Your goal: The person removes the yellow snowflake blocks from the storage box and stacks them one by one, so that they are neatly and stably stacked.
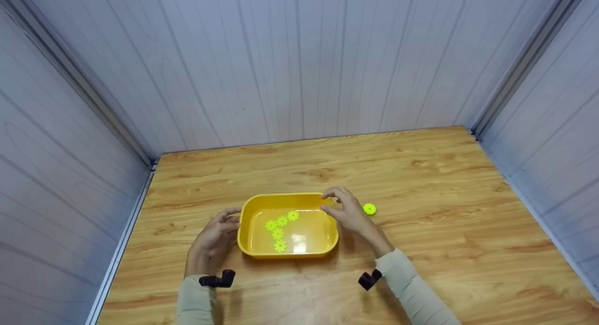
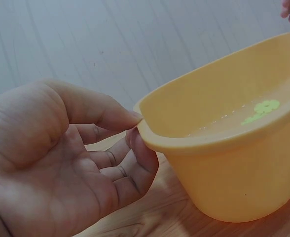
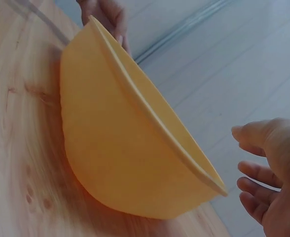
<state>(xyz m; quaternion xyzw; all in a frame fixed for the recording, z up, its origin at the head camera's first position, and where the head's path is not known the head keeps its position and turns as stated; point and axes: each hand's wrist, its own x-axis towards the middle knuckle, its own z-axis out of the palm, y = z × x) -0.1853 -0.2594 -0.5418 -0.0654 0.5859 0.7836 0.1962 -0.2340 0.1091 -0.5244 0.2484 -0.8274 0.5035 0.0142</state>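
Observation:
A yellow plastic basin (image 1: 262, 201) stands on the wooden table in front of me. Inside it lie several small fluorescent yellow-green flower-shaped pieces (image 1: 278, 234), also visible over the rim in the left wrist view. At the basin's left end, my left hand (image 1: 216, 236) pinches the rim between thumb and fingers (image 2: 90, 108). My right hand (image 1: 350, 213) hovers by the right end, its thumb and fingers spread apart with nothing between them. In the right wrist view that hand (image 3: 278, 168) is apart from the rim. Another yellow-green flower-shaped piece (image 1: 369, 209) lies on the table just beyond the right hand.
The wooden table (image 1: 444, 213) extends around the basin on every side. Pale grey panelled walls (image 1: 299, 72) close off the back and both sides. Black wrist-worn devices (image 1: 369, 279) sit at both sleeve cuffs.

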